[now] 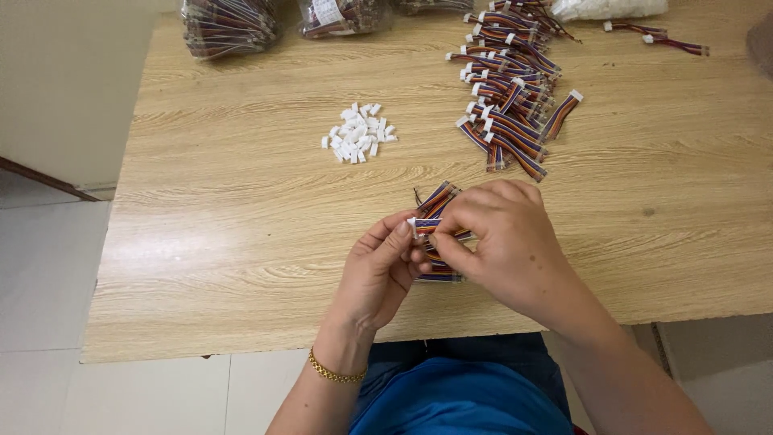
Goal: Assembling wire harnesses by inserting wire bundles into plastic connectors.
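Head view: a short striped ribbon cable (425, 226) with a white connector at its end is being pinched between both hands, just this side of the small heap of loose white connector housings (359, 134) on the counter (225, 225). The left hand (378, 270) is being held palm-up beneath the cable, thumb pressed against it; the right hand (503, 234) is being curled over from above, fingertips closed on the wires. More cables (439, 197) are being kept bunched under the hands. Slipping is judged likely, since the grip is being made on thin wires only; a wire could be bent or pulled from its connector if it is being squeezed askew. The finished cables (511, 97) are lying beyond and to the right of the heap.
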